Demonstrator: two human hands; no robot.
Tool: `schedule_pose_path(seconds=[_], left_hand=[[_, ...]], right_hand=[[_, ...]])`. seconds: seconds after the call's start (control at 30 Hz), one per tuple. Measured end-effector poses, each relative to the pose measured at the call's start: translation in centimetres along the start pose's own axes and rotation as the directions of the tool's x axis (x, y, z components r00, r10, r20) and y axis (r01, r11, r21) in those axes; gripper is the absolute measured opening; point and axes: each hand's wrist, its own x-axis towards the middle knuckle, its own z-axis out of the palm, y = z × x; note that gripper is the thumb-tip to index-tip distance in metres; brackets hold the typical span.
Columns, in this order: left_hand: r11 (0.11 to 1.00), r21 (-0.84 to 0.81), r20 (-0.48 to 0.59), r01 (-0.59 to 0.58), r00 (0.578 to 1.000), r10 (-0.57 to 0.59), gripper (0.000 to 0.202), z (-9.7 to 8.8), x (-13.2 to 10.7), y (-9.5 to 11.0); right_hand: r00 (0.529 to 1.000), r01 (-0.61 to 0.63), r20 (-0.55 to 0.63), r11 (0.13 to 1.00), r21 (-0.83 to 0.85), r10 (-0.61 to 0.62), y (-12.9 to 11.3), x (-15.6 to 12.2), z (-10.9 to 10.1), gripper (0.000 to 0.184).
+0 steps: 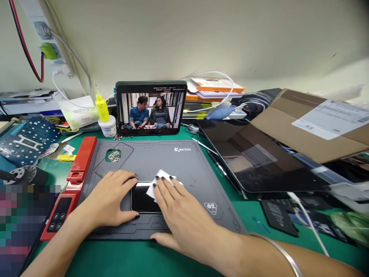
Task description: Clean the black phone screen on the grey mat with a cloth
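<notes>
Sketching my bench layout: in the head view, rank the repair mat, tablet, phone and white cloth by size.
Largest to smallest:
1. repair mat
2. tablet
3. phone and white cloth: unsure, because the right hand hides part of both.

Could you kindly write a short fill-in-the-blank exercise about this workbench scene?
The right hand presses a crumpled white cloth onto a glossy black phone lying on a dark grey rubber mat printed with the brand name ____. The left hand rests at the phone's ____ edge. The black-cased tablet beyond the mat shows ____ seated people.

Missing words: WKTOO; left; two.
</notes>
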Motion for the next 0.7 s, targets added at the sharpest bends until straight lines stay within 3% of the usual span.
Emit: schedule_pose_path(seconds=[0.07,0.2,0.3,0.43,0.6,0.7], left_hand=[[1.0,0.002,0.009,0.004,1.0,-0.004,0.061,-0.1,0.0,0.1],[1.0,0.003,0.004,-0.004,1.0,0.004,0.06,-0.1,0.0,0.1],[1.0,0.006,0.001,-0.003,1.0,0.003,0.056,0.0,0.0,0.1],[1.0,0.002,0.011,-0.005,1.0,0.005,0.056,0.0,0.0,0.0],[1.0,-0.004,0.011,-0.001,1.0,0.001,0.06,-0.2,0.0,0.0],[1.0,-0.014,0.008,0.005,1.0,-0.005,0.06,-0.2,0.0,0.0]], right_hand=[[0.999,-0.038,-0.008,0.997,-0.063,0.038,-0.6,-0.7,0.3,0.11],[0.97,0.238,-0.056,0.971,-0.015,-0.238,-1.1,-1.5,-0.7,0.104],[0.945,0.326,-0.066,0.942,0.08,-0.322,-0.6,-0.8,-1.6,0.09],[0.971,0.237,-0.052,0.966,0.098,-0.233,-0.3,0.1,-1.1,0.094],[0.999,-0.006,-0.037,0.994,-0.107,0.002,-0.7,-0.7,0.4,0.106],[0.997,-0.073,-0.028,0.978,-0.194,0.069,-1.0,-1.3,0.8,0.105]])
